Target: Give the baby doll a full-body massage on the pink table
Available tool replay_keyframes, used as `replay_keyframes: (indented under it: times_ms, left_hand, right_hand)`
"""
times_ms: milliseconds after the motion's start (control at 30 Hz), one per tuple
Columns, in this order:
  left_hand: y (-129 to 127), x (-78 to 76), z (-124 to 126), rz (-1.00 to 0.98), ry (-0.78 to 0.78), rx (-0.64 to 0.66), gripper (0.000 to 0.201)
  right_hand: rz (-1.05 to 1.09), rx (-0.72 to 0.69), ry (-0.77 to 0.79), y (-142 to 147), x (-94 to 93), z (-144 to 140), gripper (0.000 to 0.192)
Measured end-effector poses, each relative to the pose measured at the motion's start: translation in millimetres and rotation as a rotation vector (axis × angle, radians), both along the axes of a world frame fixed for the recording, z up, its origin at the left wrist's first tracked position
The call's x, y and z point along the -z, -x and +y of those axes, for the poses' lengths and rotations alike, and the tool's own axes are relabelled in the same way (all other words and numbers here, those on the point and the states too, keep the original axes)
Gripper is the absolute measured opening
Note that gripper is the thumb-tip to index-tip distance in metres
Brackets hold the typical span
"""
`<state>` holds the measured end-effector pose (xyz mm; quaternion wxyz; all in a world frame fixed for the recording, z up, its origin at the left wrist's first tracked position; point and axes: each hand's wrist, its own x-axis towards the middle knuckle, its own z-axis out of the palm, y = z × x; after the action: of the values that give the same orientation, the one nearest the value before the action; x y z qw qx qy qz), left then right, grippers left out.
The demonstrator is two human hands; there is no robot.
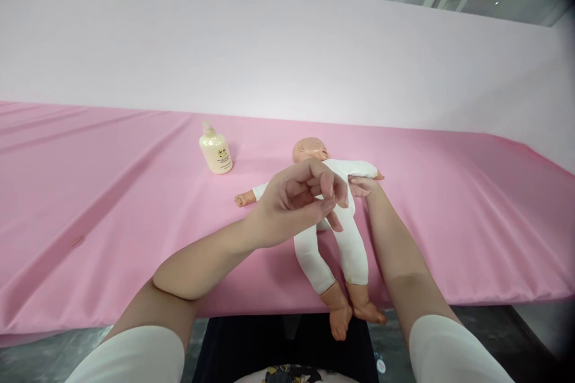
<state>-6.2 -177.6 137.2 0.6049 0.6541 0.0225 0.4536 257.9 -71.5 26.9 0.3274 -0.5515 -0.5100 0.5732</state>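
Observation:
A baby doll [353, 245] in a white cloth suit lies on its back, its head turned to the right and its feet over the near edge of the pink cover. My left hand [296, 200] hovers over the doll's torso, fingers loosely bent and palm partly showing; I see nothing in it. Behind it, much of the doll's chest is hidden. My right hand [362, 186] rests against the doll's side, below its outstretched arm on the right. The fingers of that hand are out of sight, so their grip cannot be made out.
A cream-coloured pump bottle [216, 151] stands upright left of the doll's head. Pink cloth [135, 191] with folds covers the table. A white panel [269, 48] rises along the back. My legs [251, 347] are below the near edge.

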Motion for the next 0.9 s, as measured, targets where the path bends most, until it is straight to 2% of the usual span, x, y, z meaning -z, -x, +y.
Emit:
replay_keyframes:
  times_ms: [100, 267, 300, 367, 467, 533, 600, 700, 767, 833, 900]
  left_hand:
    - [0, 0.1, -8, 0.052, 0.037, 0.089, 0.025]
    - [-3, 5.0, -30, 0.328, 0.042, 0.36, 0.018]
    - [-4, 6.9, -34, 0.36, 0.013, 0.431, 0.014]
    - [-6, 11.1, -39, 0.377, -0.079, 0.551, 0.008]
    - [-10, 16.1, -40, 0.375, -0.257, 0.643, 0.006]
    - [-12, 17.4, -39, 0.399, -0.344, 0.652, 0.004]
    - [-13, 17.2, -38, 0.434, -0.407, 0.645, 0.004]
    - [-13, 15.7, -38, 0.482, -0.482, 0.645, 0.012]
    - [-13, 14.3, -37, 0.506, -0.509, 0.642, 0.016]
    - [-11, 12.1, -36, 0.521, -0.503, 0.627, 0.019]
    - [-8, 8.8, -33, 0.529, -0.465, 0.591, 0.021]
  right_hand:
    - [0.105, -0.07, 0.14, -9, 11.4, 19, 0.069]
    - [0.117, -0.124, 0.211, 3, 37.5, 41, 0.02]
    - [0.106, -0.145, 0.216, 8, 40.5, 43, 0.018]
    - [0.041, -0.213, 0.241, 16, 41.8, 47, 0.027]
    - [-0.217, -0.401, 0.392, 23, 32.6, 49, 0.061]
    - [-0.421, -0.559, 0.499, 24, 21.4, 49, 0.083]
    - [-0.563, -0.648, 0.497, 22, 8.6, 47, 0.091]
    - [-0.659, -0.637, 0.35, 23, -10.0, 40, 0.083]
    - [-0.663, -0.686, 0.259, 30, -20.4, 33, 0.075]
    - [-0.619, -0.853, 0.217, 42, -27.9, 25, 0.068]
    - [-0.522, -1.011, 0.239, 56, -31.7, 17, 0.059]
